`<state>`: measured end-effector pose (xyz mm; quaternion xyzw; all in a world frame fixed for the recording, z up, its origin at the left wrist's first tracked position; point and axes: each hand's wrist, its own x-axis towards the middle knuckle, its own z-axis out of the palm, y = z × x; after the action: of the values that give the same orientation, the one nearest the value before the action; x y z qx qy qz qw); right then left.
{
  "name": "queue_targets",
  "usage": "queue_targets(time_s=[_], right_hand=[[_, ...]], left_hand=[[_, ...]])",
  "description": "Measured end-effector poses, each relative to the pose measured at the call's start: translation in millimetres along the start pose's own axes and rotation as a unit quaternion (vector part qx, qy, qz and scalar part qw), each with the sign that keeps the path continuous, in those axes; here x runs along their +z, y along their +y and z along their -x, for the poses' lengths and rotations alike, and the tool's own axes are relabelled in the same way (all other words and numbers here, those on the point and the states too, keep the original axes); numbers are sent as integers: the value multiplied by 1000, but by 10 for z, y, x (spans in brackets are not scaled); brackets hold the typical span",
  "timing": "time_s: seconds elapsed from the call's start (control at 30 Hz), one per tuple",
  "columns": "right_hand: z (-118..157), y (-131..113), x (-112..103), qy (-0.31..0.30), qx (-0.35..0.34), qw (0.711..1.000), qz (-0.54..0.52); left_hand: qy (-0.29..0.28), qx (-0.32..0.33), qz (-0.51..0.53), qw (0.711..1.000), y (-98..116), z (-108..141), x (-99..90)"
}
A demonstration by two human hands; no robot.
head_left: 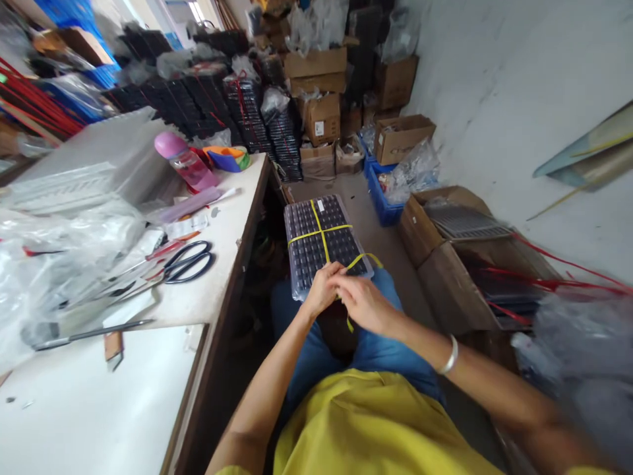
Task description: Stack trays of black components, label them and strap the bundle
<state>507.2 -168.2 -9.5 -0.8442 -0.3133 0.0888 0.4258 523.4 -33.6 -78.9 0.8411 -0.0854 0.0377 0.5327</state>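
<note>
A stack of clear plastic trays with dark parts (306, 254) rests on the person's knees, bound crosswise by a yellow strap (320, 230). Both hands meet at its near edge. My left hand (324, 287) has its fingers closed around the strap near the edge. My right hand (363, 303) overlaps it from the right, fingers bent together on the strap. One loose strap end curls up to the right above the hands, and another hangs below them. The crossing point of the fingers is partly hidden.
On the left, a white table (227, 231) holds black-handled scissors (188, 262), a pink bottle (185, 161), plastic bags and a utility knife (113, 349). Open cardboard boxes (445, 264) and a blue crate (383, 201) stand right. Stacked dark trays (247, 115) are behind.
</note>
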Motion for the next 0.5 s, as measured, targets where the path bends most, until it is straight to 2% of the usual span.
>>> queue_targets(time_s=[0.13, 0.27, 0.37, 0.43, 0.5], right_hand=[[-476, 57, -94, 17, 50, 996, -70], [-725, 109, -192, -14, 92, 992, -90], [-731, 92, -495, -63, 98, 989, -93], [-626, 45, -746, -95, 68, 991, -69], [-437, -3, -892, -57, 11, 998, 36]], left_hand=[[-88, 0, 19, 996, -68, -77, -180], [-143, -12, 35, 989, -66, -82, -305], [-125, -30, 38, 991, -75, -68, -284], [-112, -43, 42, 992, -79, -68, -257], [-110, -52, 48, 991, -74, -77, -240]])
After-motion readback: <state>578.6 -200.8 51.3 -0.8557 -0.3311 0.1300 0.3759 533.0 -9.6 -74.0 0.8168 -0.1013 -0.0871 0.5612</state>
